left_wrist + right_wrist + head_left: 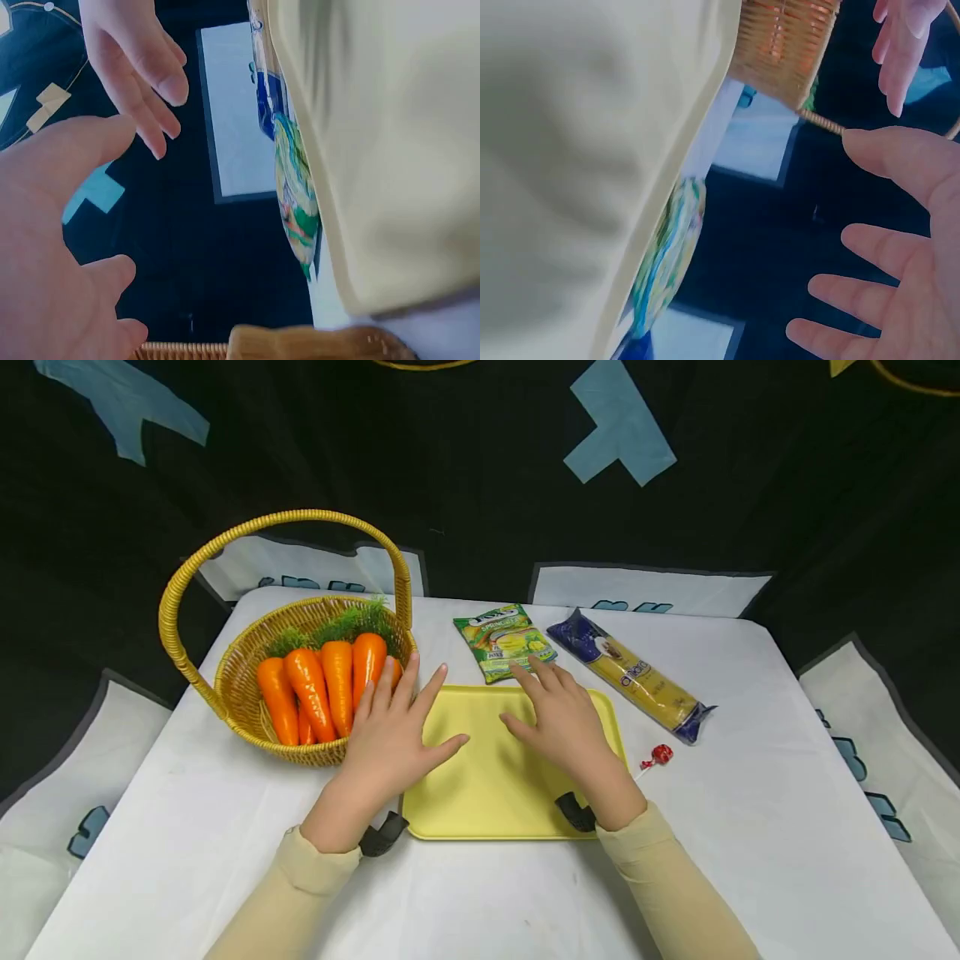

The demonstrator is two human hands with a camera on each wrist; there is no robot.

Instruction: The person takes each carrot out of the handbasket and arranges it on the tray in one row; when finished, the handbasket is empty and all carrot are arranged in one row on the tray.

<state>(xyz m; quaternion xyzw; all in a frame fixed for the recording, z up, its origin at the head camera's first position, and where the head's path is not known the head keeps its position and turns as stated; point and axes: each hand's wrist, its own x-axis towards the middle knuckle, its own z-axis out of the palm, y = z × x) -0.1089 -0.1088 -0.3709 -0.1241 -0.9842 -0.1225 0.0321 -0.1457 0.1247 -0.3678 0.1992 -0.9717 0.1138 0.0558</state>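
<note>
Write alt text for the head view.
A left hand and right hand, empty, hover near a yellow tray on a white table. A basket of carrots stands left; a green packet lies behind, a long packet and red lollipop right.

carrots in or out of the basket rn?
In. The head view shows the carrots lying inside the basket, within its rim, green tops toward the far side.
</note>
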